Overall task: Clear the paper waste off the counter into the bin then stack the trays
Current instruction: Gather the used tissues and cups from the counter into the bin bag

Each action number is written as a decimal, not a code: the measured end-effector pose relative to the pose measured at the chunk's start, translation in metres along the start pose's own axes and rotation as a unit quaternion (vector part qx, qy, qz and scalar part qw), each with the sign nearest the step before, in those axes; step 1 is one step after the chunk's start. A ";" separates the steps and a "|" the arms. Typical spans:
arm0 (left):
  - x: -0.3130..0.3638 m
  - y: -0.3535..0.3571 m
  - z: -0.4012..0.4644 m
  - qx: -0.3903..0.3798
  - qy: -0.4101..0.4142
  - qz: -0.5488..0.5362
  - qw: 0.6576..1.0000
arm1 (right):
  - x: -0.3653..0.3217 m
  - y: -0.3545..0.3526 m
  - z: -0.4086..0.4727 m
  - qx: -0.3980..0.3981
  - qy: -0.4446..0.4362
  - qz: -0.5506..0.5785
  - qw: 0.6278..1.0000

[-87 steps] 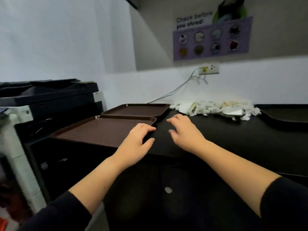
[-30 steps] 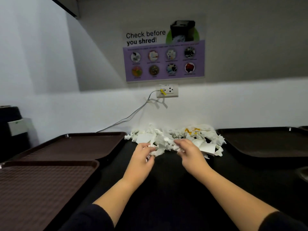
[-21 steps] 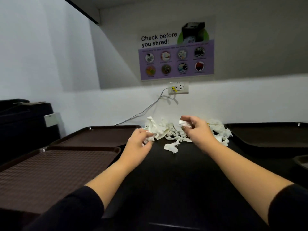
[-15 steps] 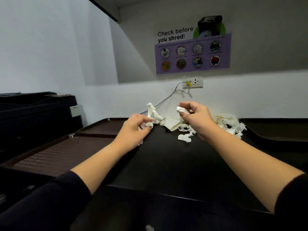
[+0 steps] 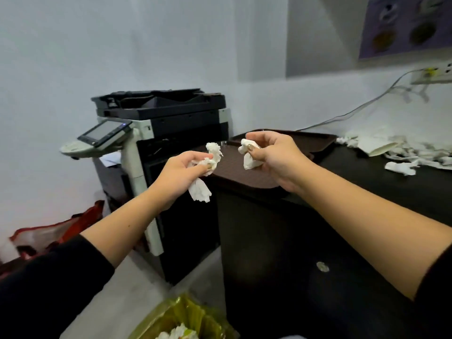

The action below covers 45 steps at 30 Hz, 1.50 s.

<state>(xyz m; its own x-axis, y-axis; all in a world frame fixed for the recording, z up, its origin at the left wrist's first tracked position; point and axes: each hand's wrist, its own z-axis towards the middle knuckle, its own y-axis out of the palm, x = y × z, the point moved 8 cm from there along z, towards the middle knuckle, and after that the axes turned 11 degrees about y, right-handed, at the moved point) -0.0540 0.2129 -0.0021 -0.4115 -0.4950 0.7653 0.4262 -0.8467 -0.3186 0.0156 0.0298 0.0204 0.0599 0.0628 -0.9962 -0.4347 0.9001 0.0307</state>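
My left hand (image 5: pixel 179 176) grips a crumpled white paper scrap (image 5: pixel 204 178) that hangs below my fingers. In my right hand (image 5: pixel 277 157) another crumpled paper piece (image 5: pixel 248 155) is pinched between thumb and fingers. Both hands hover in the air past the counter's left end, above and beyond the bin (image 5: pixel 186 321) with its yellow-green liner at the bottom edge, which has white paper inside. A brown tray (image 5: pixel 239 172) lies on the black counter behind my hands, and a second tray's rim (image 5: pixel 315 137) shows farther back. The remaining paper pile (image 5: pixel 401 152) sits at the right by the wall.
A large copier (image 5: pixel 159 143) stands left of the black counter cabinet (image 5: pixel 281 253). A red and white bag (image 5: pixel 46 236) lies on the floor at the far left. A cable (image 5: pixel 354 111) runs from a wall socket down to the counter.
Both hands lifted paper scraps off the pile and carried them left, away from the counter. My view swung left and down, so the copier and the bin now show.
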 end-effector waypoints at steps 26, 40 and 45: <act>-0.394 -0.043 -0.325 0.073 -0.626 -0.242 0.738 | 0.394 0.181 -0.001 0.045 0.455 -0.004 0.889; -0.425 -0.051 -0.367 0.126 -0.690 -0.198 0.685 | 0.449 0.207 -0.001 0.039 0.523 0.025 0.851; -0.427 -0.057 -0.356 0.138 -0.634 -0.162 0.744 | 0.456 0.202 0.003 0.046 0.503 -0.014 0.863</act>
<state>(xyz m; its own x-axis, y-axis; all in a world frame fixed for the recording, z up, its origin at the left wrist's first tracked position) -0.1892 0.4035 -0.5100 0.4873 0.4555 0.7450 0.6908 -0.7230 -0.0098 -0.0419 0.2418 -0.4276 -0.7618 -0.3241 -0.5610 -0.3693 0.9287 -0.0349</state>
